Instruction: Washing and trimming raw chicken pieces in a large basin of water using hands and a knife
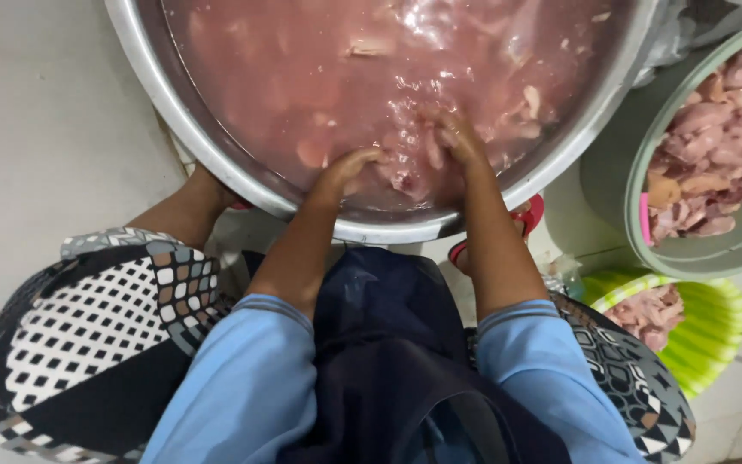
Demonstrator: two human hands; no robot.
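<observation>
In the wide steel basin (173,94) at the top of the view, both hands are sunk into cloudy pink-red water (302,60) with pale pieces of raw meat (521,107) floating in it. The left hand (349,167) reaches over the near rim, fingers curled downward into the water just inside the wall; whether it has hold of anything I cannot tell, since the fingertips vanish under the surface. The right hand (457,142) lies just beside it, a little farther in, fingers bent over a clump of meat (410,176) that sits between the two hands near the rim; the grip itself is hidden by the murky liquid, so I cannot tell how tightly it closes. Both forearms are bare up to rolled light blue sleeves (259,361), with a dark apron (388,344) between them. The person's knees, in black-and-white patterned cloth (96,326), flank the basin on the pale floor (36,129). To the right, well apart from the hands, stands a grey-green tub (637,215) heaped with pink meat, and below it a bright green ribbed basket (714,331) holding more pieces.
</observation>
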